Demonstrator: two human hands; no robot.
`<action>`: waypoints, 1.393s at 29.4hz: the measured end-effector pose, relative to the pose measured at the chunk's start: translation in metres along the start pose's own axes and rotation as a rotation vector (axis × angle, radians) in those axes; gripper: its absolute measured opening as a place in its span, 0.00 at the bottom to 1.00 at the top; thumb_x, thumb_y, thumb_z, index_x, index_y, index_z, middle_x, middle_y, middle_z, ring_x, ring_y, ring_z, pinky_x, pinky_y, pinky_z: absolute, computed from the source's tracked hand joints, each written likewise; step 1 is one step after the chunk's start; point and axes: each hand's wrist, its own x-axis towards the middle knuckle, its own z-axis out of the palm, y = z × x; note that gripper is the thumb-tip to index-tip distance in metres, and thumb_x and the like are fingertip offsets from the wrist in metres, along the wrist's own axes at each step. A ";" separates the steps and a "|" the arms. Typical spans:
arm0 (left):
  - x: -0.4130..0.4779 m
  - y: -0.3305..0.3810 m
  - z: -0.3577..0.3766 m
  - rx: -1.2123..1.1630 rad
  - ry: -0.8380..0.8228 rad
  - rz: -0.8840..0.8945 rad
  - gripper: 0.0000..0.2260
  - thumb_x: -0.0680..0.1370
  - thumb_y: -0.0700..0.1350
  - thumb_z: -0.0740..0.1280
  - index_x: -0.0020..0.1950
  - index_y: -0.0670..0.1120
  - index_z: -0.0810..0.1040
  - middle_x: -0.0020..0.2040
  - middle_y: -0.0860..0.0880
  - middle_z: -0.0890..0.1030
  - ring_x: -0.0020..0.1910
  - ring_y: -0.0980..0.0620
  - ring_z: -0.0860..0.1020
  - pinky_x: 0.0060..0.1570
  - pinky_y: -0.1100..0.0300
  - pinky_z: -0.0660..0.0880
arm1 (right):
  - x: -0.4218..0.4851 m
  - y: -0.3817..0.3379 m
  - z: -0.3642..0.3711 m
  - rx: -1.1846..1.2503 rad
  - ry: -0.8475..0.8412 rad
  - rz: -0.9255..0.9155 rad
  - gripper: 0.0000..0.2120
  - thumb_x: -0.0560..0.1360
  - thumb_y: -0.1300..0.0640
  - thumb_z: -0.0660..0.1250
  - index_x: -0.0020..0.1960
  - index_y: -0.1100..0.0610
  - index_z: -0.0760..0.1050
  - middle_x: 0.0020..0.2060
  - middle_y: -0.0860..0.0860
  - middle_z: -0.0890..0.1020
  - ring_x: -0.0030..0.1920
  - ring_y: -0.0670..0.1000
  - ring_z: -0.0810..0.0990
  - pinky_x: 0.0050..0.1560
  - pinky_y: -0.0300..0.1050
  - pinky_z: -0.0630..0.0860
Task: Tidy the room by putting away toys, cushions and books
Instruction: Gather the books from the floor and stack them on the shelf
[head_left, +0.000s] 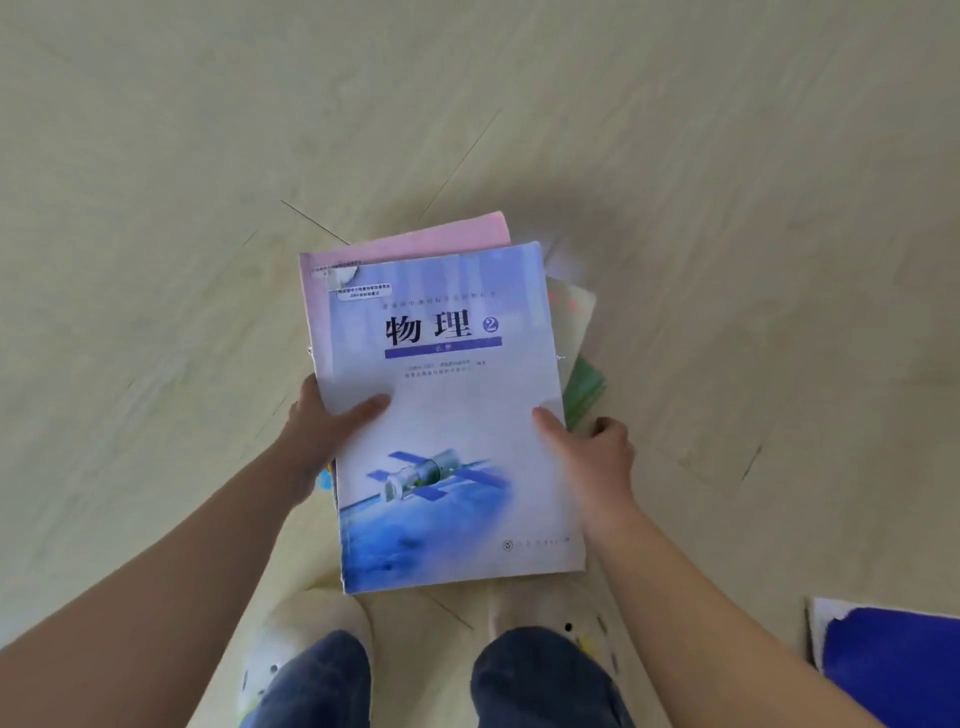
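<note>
Several books formed a stack (441, 395) held in the middle of the frame, above the pale wooden floor (208, 156). The top one, a physics textbook (457, 509) with a spacecraft on its blue cover, faced the camera. A pink book (415, 239) showed from beneath it at the upper edge, and green books (584, 384) stuck out at its right side. The left grip (317, 431) clasped the stack's left edge, thumb lying on the cover, fingers hidden underneath. The right grip (592, 457) clasped the right edge, thumb on the cover, fingers curled round the side beside the green books. At the lower right of the frame a dark blue book (893, 665) lay on the floor. Pale slippers (311, 618) and blue trouser legs (540, 675) showed at the bottom centre.
</note>
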 end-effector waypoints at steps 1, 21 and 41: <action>0.003 -0.002 0.000 0.012 0.003 -0.027 0.43 0.55 0.64 0.78 0.65 0.49 0.69 0.57 0.47 0.79 0.52 0.46 0.80 0.43 0.51 0.79 | 0.000 0.002 0.005 0.105 -0.087 0.050 0.36 0.61 0.44 0.77 0.60 0.63 0.71 0.55 0.57 0.79 0.52 0.56 0.80 0.52 0.49 0.78; -0.007 -0.004 -0.026 -0.299 -0.322 -0.153 0.30 0.53 0.53 0.78 0.54 0.47 0.79 0.44 0.45 0.85 0.40 0.46 0.84 0.40 0.53 0.82 | -0.006 -0.009 0.019 0.379 -0.623 0.204 0.24 0.67 0.57 0.71 0.62 0.59 0.75 0.53 0.59 0.83 0.45 0.57 0.83 0.36 0.45 0.79; -0.214 -0.030 -0.255 -0.902 0.288 -0.166 0.20 0.71 0.45 0.72 0.59 0.36 0.77 0.43 0.39 0.83 0.30 0.45 0.82 0.29 0.58 0.79 | -0.246 -0.161 0.136 -0.267 -1.116 -0.066 0.10 0.73 0.52 0.63 0.47 0.57 0.79 0.34 0.55 0.84 0.30 0.54 0.82 0.34 0.43 0.75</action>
